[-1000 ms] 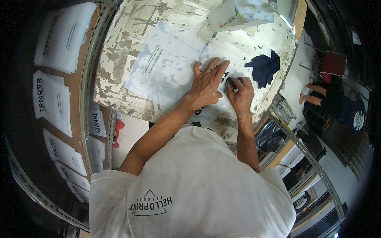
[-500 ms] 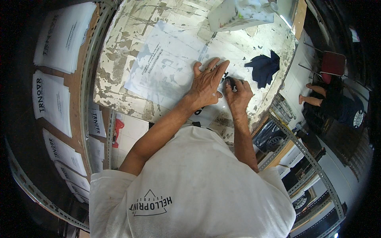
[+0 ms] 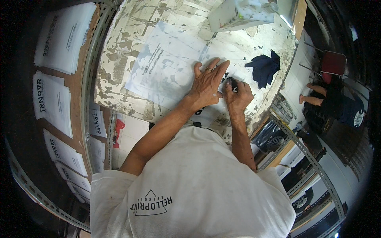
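A thin, see-through printed sheet (image 3: 170, 71) lies on the worn table (image 3: 119, 85), whose stained top shows through it. My left hand (image 3: 204, 84) rests flat on the sheet, fingers outstretched and spread, partly covering its bold black lettering. Just to its right, my right hand (image 3: 239, 97) pinches a small dark wad (image 3: 232, 83), which looks like cloth, against the sheet beside the lettering. The fingers hide part of that wad. A crumpled navy cloth (image 3: 265, 70) lies on the table beyond my right hand.
A whitish plastic container (image 3: 238, 18) stands at the table's far side. Racks hold stacks of printed sheets (image 3: 53, 101) on the left; a metal shelf frame (image 3: 305, 146) is close on the right. Farther right are a red chair (image 3: 333, 63) and another person (image 3: 341, 105).
The dark wad and my right fingertips have shifted very slightly on the sheet. My left hand stays in place.
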